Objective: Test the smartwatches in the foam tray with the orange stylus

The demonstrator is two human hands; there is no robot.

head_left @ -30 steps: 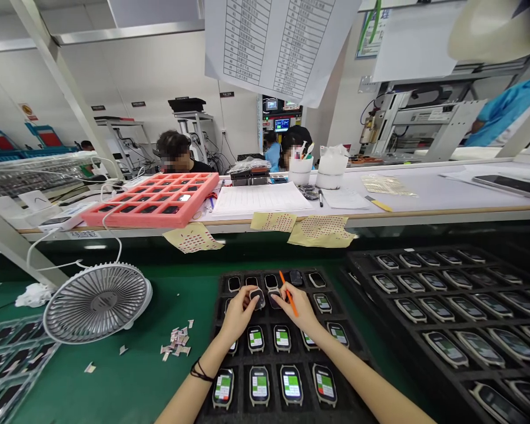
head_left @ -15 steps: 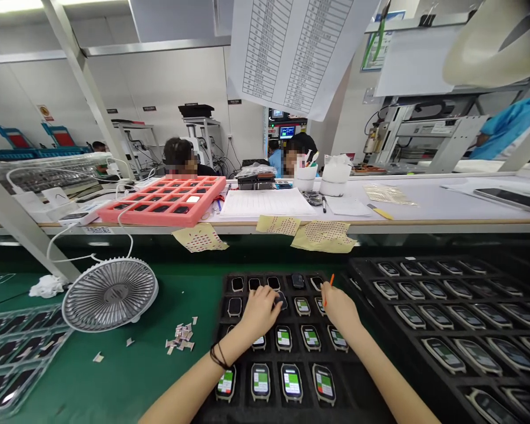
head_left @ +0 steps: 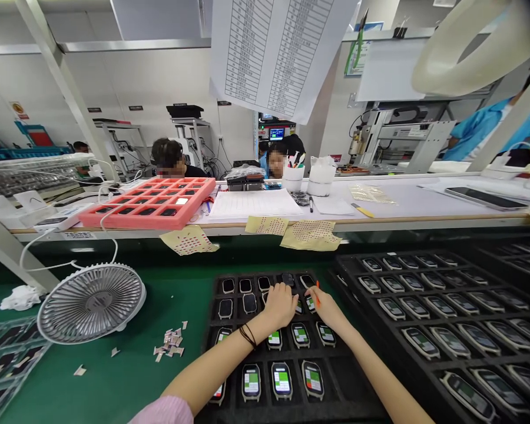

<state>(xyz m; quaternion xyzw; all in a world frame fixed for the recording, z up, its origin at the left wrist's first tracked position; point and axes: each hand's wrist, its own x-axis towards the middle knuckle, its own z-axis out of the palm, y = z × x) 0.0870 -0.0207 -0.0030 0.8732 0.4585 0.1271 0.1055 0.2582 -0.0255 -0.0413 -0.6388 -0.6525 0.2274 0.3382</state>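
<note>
My left hand (head_left: pixel 281 306), with a dark band at its wrist, is over the upper middle of a black foam tray (head_left: pixel 342 377). Its fingers are curled together, and their tips are hidden. Beside it a smartwatch (head_left: pixel 299 306) with a lit screen partly shows. My right hand (head_left: pixel 327 309) is closed round a thin orange stick (head_left: pixel 317 287), near a smartwatch (head_left: pixel 310 303) at the tray's right side. Several smartwatches, such as this one (head_left: pixel 281 380), show green and white screens. Those in the back row, like this watch (head_left: pixel 245 285), have dark screens.
Another black tray (head_left: pixel 344 265) of smartwatches stands at the right. On the left are a grey fan (head_left: pixel 92 303), small paper tabs (head_left: pixel 170 343) and a clear tray (head_left: pixel 15 353). A shelf ahead carries a pink foam tray (head_left: pixel 136 221) and papers; co-workers sit beyond.
My left hand has moved right across the tray, uncovering a dark-screened watch, and its fingers are drawn closer together. The right hand still holds the orange stick. The view has shifted right.
</note>
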